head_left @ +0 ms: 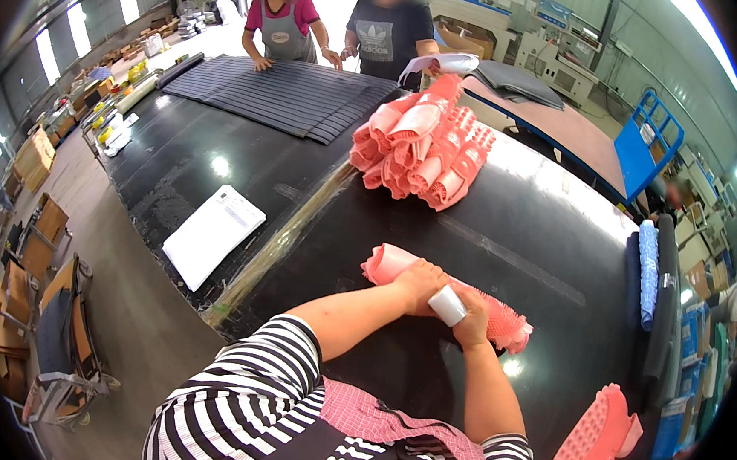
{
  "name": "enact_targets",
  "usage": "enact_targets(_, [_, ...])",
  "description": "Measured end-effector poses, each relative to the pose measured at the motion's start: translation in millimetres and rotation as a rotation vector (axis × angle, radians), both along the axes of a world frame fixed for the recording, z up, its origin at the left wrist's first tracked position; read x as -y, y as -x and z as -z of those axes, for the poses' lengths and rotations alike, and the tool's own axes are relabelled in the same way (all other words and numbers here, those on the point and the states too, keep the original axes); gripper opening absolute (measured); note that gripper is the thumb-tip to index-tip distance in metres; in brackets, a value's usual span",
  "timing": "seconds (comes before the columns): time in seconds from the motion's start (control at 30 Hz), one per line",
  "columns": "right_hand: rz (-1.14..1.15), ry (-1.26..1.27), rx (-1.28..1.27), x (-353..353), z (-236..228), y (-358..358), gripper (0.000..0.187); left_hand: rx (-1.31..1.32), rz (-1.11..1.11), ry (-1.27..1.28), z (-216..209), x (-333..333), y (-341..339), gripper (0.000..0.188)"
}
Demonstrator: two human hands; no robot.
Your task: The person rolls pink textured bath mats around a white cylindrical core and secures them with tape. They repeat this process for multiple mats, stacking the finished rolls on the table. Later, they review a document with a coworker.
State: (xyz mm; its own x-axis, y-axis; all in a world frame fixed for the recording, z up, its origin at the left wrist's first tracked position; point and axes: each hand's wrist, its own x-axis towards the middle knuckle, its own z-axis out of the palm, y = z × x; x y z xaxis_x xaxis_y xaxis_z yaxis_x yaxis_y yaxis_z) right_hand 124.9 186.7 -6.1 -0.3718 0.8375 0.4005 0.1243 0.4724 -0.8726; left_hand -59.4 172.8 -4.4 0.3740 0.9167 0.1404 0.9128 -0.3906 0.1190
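A rolled pink mat with a bumpy surface (pixel 499 318) lies on the black table (pixel 363 307) in front of me. My left hand (pixel 423 287) is closed over the middle of this roll and presses down on it. Close beside it, my right hand (pixel 471 321) grips a short whitish roll, like a roll of tape (pixel 448 306), against the mat. The palm sides of both hands are hidden. At the lower right lies another pink bumpy mat (pixel 589 442), partly curled.
A pile of rolled pink mats (pixel 426 144) stands farther up the table. White papers (pixel 214 235) lie at left, black ribbed mats (pixel 284 92) at the far side. Two people stand beyond. A blue cart (pixel 652 143) and upright fabric rolls (pixel 647 275) are at right.
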Motion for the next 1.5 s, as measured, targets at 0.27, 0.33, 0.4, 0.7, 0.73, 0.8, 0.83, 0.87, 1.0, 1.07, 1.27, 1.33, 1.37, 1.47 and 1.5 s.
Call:
enact_targets(0.27, [-0.286, 0.632, -0.349, 99.0, -19.1, -16.7, 0.019, -0.01, -0.095, 0.136, -21.9, -19.0, -9.8, 0.051])
enact_targets(0.33, [-0.326, 0.701, -0.143, 141.1, -20.9, -30.7, 0.019, -0.012, -0.139, 0.219, -21.8, -22.5, -7.9, 0.049])
enact_targets(0.4, [-0.174, 0.409, 0.04, 136.5, -8.3, -63.9, 0.019, 0.017, -0.177, 0.146, -25.6, -14.9, -11.8, 0.049])
enact_targets(0.7, [0.43, 0.793, 0.23, 201.5, 18.6, -277.1, 0.014, 0.461, -0.505, -0.193, -71.4, 118.8, 96.5, 0.057])
enact_targets(0.73, [0.486, 0.863, 0.219, 212.1, 17.1, -285.8, 0.014, 0.53, -0.59, -0.135, -87.6, 137.2, 113.5, 0.057])
enact_targets(0.8, [0.6, 0.99, 0.179, 225.8, 13.0, -293.7, 0.015, 0.699, -0.813, 0.059, -109.1, 174.5, 146.5, 0.06])
enact_targets(0.83, [0.58, 0.978, 0.204, 223.9, 14.0, -294.1, 0.017, 0.669, -0.874, 0.077, -113.8, 195.8, 166.3, 0.059])
enact_targets(0.87, [0.58, 0.971, 0.217, 223.9, 17.6, -296.5, 0.019, 0.843, -0.855, 0.084, -102.8, 209.8, 185.6, 0.058])
enact_targets(1.0, [0.57, 0.89, 0.266, 209.6, 27.6, -296.7, 0.022, 1.153, -0.88, 0.083, -89.5, 239.5, 220.1, 0.048])
enact_targets(1.07, [0.608, 0.858, 0.282, 201.1, 23.0, -286.9, 0.021, 1.235, -0.846, 0.091, -72.0, 235.0, 230.8, 0.047])
enact_targets(1.27, [0.744, 0.752, 0.228, 194.9, 46.9, -294.2, 0.014, 1.311, -0.764, 0.095, -81.2, 171.2, 230.4, 0.049])
enact_targets(1.33, [0.769, 0.742, 0.207, 196.2, 51.2, -295.1, 0.013, 1.307, -0.701, 0.05, -91.2, 143.7, 235.5, 0.048])
enact_targets(1.37, [0.785, 0.739, 0.195, 199.1, 51.5, -294.7, 0.013, 1.276, -0.691, 0.037, -99.9, 129.8, 238.6, 0.046])
enact_targets(1.47, [0.817, 0.706, 0.129, 205.0, 50.5, -291.3, 0.013, 1.177, -0.676, 0.027, -130.4, 96.5, 242.3, 0.047])
enact_targets(1.5, [0.819, 0.7, 0.108, 205.8, 51.1, -290.5, 0.013, 1.18, -0.652, 0.034, -141.2, 88.9, 241.2, 0.046])
